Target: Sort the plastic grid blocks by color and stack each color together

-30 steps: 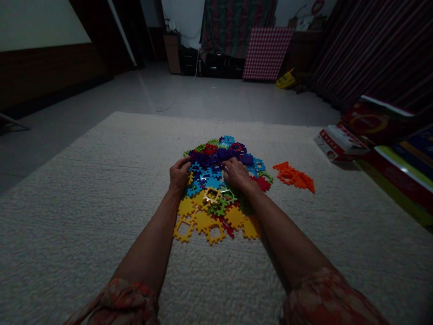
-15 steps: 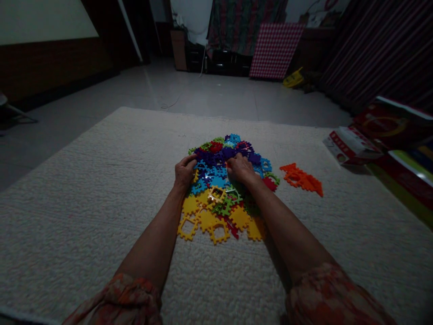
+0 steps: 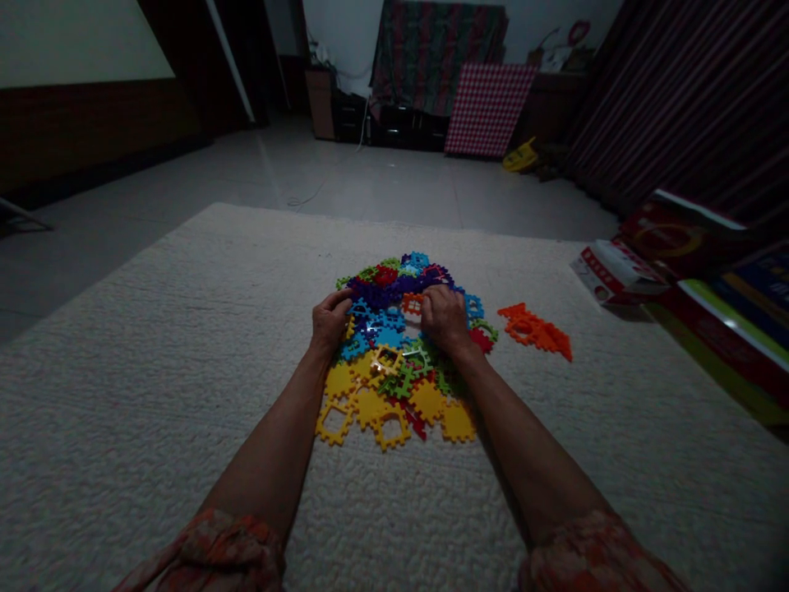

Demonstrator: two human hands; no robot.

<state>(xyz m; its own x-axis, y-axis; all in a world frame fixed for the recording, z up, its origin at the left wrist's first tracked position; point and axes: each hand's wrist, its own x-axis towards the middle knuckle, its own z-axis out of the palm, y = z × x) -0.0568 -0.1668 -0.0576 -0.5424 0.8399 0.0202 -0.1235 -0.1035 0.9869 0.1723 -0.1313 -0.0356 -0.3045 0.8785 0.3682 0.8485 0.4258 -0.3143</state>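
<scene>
A heap of colourful plastic interlocking pieces (image 3: 389,337) with notched edges lies ahead of me. My left hand (image 3: 331,321) is at the heap's left edge, thumb and fingers closed against a purple interlocking piece (image 3: 361,292). On the heap's right side, my right hand (image 3: 445,316) grips an orange interlocking piece (image 3: 412,307) with a window-like grid; its fingers partly cover the piece. Yellow pieces (image 3: 370,404) lie nearest me, with blue (image 3: 389,338) and green ones (image 3: 403,381) in the middle. Some orange pieces (image 3: 535,330) lie apart, right of the heap.
The heap rests on a pale quilted mat (image 3: 185,362). A red and white box (image 3: 621,271) and larger colourful boxes (image 3: 733,329) stand at the right. Beyond the mat are a tiled floor (image 3: 394,189), a low dark cabinet (image 3: 400,131) and a checkered cloth (image 3: 490,107).
My right hand has drawn back from the purple pieces, and the orange piece now shows clearly in its fingers. My left hand stays at the heap's left edge. The view has tilted slightly.
</scene>
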